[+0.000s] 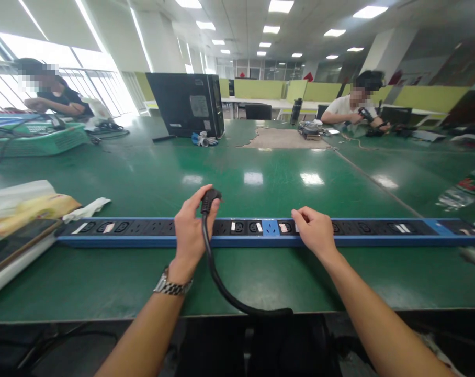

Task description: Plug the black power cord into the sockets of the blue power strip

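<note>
A black power plug (211,200) stands upright between the thumb and fingers of my left hand (191,225), just above a long power strip. Its thick black cable (225,293) curves down to the table's front edge. The power strip (241,241) lies across the table, with a blue casing, black sockets, a few blue sections and small white labels. My right hand (314,228) is closed at the strip, right of the blue socket (270,227). Thumb and curled index finger come together there, and whatever they may hold is hidden.
A black computer case (186,104) stands at the back, with gloves (203,139) beside it. At left are a green basket (45,141) and plastic packaging (29,204). A plastic bottle (465,188) lies at right. Two people sit across the green table (143,173).
</note>
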Tool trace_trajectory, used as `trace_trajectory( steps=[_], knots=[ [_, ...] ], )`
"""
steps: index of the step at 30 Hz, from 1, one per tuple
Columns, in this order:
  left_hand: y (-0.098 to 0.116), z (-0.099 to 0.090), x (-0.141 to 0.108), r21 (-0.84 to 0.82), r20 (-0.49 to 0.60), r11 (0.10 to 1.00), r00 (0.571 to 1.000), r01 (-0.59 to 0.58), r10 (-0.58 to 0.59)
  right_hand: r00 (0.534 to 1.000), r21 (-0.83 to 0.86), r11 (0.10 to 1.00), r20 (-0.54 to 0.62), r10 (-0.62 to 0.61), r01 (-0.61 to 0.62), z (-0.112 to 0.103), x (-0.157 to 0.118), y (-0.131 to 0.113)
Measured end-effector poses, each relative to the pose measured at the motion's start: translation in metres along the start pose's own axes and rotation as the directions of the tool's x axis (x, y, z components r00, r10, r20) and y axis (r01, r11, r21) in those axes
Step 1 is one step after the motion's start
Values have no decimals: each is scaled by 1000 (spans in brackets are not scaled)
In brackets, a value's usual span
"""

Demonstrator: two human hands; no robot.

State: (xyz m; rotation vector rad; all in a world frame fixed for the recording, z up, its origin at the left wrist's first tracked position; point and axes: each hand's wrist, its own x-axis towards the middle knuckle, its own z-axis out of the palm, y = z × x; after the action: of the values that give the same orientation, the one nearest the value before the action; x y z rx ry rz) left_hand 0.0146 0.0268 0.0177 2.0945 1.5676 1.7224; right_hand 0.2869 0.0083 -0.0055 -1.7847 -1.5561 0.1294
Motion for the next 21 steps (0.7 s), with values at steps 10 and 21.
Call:
trace_trajectory(
  steps=[10,21],
  knots=[
    [-37,-17,-23,39,400,977,899,-211,178,998,-46,999,-60,-3,1,3,-5,1],
    [-29,-14,-30,119,444,957,876,-263,186,998,-69,997,-49,-31,27,3,-7,1]
  ],
)
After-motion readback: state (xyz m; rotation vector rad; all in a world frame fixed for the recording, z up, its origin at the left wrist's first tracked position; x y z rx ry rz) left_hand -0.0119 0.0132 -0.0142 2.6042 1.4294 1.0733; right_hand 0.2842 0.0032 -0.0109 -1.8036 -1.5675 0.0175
